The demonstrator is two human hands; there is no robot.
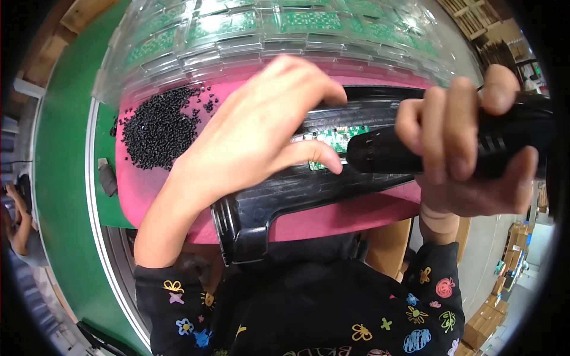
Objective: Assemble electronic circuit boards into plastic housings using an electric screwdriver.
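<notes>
Circuit board in black casing

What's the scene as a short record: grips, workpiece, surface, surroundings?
Left grip: spread over black housing; contact unclear
Right grip: closed around black handheld device
Circuit board: green, at the housing, partly hidden by device and left grip
Surface: pink mat; small black parts piled at left
Far side: clear plastic trays holding green boards
</notes>
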